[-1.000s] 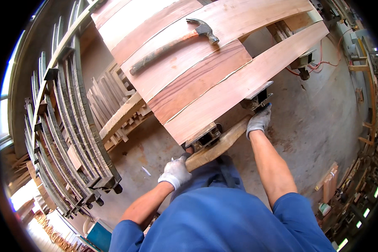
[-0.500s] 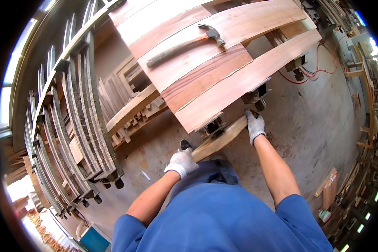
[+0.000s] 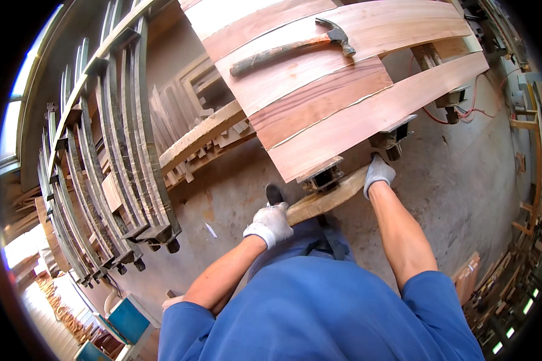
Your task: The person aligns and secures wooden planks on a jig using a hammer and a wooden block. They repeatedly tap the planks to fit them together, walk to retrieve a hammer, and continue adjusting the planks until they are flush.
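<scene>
My left hand and my right hand, both in white work gloves, are closed on the two ends of a rough wooden beam. The beam lies crosswise in front of my waist, just below the near edge of a panel of pale and reddish boards. Behind its middle is a metal clamp end; a second clamp end juts out above my right hand. Glue lines show between the boards. On the panel rests a claw hammer with a worn handle. Gloves hide parts of the beam's ends.
A rack of long metal bar clamps stands at the left. Stacked wood offcuts sit behind a thick timber rail. A red hose lies on the concrete floor at the right. More timber leans lower right.
The panel, hammer and clamps now appear further right and slightly higher in the view. My hands still hold the beam, and its left end has risen slightly in the picture.
</scene>
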`<state>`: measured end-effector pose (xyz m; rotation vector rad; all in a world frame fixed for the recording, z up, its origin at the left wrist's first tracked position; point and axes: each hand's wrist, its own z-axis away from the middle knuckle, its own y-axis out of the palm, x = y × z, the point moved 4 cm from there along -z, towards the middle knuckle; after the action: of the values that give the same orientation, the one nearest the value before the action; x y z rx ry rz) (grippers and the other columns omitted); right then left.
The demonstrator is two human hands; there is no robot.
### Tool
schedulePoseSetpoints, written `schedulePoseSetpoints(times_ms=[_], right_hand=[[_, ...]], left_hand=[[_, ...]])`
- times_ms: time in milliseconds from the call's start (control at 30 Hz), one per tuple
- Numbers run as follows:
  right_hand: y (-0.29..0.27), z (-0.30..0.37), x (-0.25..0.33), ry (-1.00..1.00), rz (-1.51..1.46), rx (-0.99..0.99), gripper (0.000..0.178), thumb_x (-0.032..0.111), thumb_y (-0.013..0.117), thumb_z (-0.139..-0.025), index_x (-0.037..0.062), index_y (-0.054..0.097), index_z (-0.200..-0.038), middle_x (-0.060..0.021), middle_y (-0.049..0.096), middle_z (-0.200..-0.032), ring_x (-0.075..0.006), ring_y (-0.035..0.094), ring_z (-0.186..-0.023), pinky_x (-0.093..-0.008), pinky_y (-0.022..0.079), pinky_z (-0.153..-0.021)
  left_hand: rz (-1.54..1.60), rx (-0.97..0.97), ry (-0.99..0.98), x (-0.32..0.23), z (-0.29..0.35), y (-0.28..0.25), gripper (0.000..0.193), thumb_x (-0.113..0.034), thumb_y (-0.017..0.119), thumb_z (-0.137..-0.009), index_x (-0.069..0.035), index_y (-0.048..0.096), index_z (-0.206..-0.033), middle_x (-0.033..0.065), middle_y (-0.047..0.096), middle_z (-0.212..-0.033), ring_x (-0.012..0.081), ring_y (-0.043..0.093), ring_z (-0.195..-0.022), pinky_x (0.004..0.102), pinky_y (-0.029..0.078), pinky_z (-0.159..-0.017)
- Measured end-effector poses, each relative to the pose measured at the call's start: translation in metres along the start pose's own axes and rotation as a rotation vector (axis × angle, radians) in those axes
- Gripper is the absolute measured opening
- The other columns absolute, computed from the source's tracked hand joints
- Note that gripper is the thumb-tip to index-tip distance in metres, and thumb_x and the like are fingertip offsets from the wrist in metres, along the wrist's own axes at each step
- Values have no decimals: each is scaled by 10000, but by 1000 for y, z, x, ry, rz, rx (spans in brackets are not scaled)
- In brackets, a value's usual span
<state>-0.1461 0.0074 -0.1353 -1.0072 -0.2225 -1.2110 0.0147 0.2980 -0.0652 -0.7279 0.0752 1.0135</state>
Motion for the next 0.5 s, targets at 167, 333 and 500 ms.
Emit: schedulePoseSetpoints(times_ms=[167,333,500], right_hand=[[13,-56,-44,-485,853,125,355,265,470,-1041,24,717,-1123,-142,734,-1217,-312,680,-1130,-401,531,-908],[29,-73,-58,-313,389,177,392,337,529,-1019,12,729,-1109,-159,728,-1230,-310,674,-1160,-391,518,-926],[15,-42,-29,-121,193,181,500,395,718,-911,-67,724,-1103,-207,738,-1181,-296,683,-1044,-386,497,-905]], left_hand=[[-80,28,-71,-12,11,-5,608,-214,681,-767,-100,621,-1362,253,738,-1010,401,724,-984,459,576,-923],[-73,36,-40,-13,12,-8,509,-229,678,-778,-75,660,-1263,259,734,-1037,411,722,-990,472,579,-909],[-30,-2,-29,-17,24,-17,517,-297,732,-764,-58,653,-1215,266,729,-1048,421,714,-1005,476,575,-918]])
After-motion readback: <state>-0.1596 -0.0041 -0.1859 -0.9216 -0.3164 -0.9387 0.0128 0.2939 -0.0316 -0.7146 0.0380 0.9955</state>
